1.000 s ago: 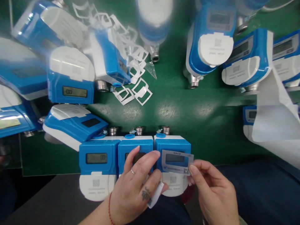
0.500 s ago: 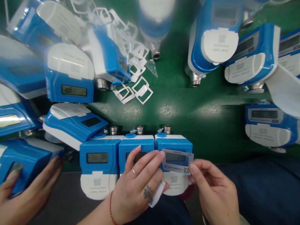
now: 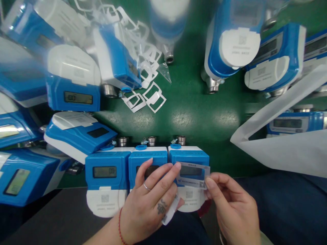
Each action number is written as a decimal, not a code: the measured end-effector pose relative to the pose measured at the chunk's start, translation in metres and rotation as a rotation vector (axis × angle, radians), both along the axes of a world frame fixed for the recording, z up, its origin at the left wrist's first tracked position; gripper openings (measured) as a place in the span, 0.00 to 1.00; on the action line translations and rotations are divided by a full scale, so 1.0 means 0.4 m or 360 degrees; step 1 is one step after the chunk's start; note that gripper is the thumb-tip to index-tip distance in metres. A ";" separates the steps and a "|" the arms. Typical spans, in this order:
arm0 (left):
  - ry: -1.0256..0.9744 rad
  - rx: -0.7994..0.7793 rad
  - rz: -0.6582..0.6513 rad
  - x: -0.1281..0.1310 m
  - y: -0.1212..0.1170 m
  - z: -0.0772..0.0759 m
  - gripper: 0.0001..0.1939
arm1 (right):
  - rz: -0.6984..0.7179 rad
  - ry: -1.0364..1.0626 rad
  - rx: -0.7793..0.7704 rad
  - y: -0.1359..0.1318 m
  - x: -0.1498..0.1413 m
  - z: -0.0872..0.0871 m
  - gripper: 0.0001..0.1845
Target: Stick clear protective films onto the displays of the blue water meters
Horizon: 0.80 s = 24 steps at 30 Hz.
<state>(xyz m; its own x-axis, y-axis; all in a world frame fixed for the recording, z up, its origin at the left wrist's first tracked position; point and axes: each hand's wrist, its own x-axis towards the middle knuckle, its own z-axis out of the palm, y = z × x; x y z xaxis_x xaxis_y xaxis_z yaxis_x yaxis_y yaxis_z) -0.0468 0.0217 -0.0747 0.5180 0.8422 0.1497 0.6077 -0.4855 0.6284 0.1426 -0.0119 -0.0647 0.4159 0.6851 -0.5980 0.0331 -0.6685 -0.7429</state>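
Three blue-and-white water meters stand in a row before me: a left meter [image 3: 107, 170], a middle meter [image 3: 148, 156] and a right meter [image 3: 189, 156]. A grey-bordered label [image 3: 192, 182] with a clear window lies slightly tilted over the right meter's display. My right hand [image 3: 233, 207] pinches its lower right corner. My left hand [image 3: 150, 200] reaches across the middle meter, its index fingertip on the label's upper left corner. Beneath that palm a white slip [image 3: 170, 211] sticks out, held by the thumb side; its far part is hidden.
Several more meters crowd the left, including one [image 3: 28, 177] on its side. Cut-out white frames [image 3: 154, 97] lie in a heap on the green table [image 3: 199, 112]. Labelled meters [image 3: 274, 63] stand at the right, where a bent white sheet [image 3: 281, 149] juts in.
Another person's hands have left the meter at the lower left, which now lies tilted there. The white sheet at the right has swung further in. My hands and the label have barely moved.
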 end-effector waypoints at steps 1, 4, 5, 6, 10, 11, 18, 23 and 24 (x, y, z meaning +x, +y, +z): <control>0.0000 0.0001 0.0004 0.000 0.000 0.000 0.05 | -0.0005 0.0003 0.0001 0.001 -0.001 0.001 0.10; 0.0004 -0.0009 0.0009 0.001 0.000 -0.001 0.05 | -0.0034 0.0002 -0.0002 0.005 -0.005 0.005 0.10; 0.0004 -0.0017 0.0008 0.002 0.000 -0.001 0.05 | -0.0043 -0.0001 -0.0005 0.007 -0.007 0.006 0.10; 0.0000 -0.0024 0.0008 0.002 0.000 -0.002 0.05 | -0.0052 -0.0007 -0.0004 0.009 -0.009 0.007 0.10; -0.0018 -0.0041 0.0007 0.002 -0.002 -0.004 0.05 | -0.0098 0.0006 0.0027 0.012 -0.013 0.007 0.09; -0.0024 -0.0044 0.0009 0.002 -0.002 -0.004 0.05 | -0.0103 0.0016 0.0030 0.012 -0.013 0.006 0.09; -0.0055 -0.0021 0.0025 0.005 -0.002 -0.003 0.05 | -0.0117 0.0065 0.0034 0.021 -0.010 0.001 0.09; -0.0041 -0.0060 0.0021 0.006 0.001 -0.001 0.05 | -0.0107 0.0088 0.0020 0.031 -0.010 0.000 0.10; -0.0040 -0.0059 0.0016 0.005 0.000 -0.001 0.05 | -0.0109 0.0093 0.0016 0.032 -0.010 0.000 0.10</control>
<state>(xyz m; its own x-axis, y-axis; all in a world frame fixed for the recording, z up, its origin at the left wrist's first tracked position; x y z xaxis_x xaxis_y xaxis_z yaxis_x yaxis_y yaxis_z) -0.0446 0.0219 -0.0750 0.5057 0.8527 0.1310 0.5963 -0.4552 0.6612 0.1385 0.0009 -0.0647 0.4268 0.6625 -0.6156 -0.0560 -0.6600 -0.7492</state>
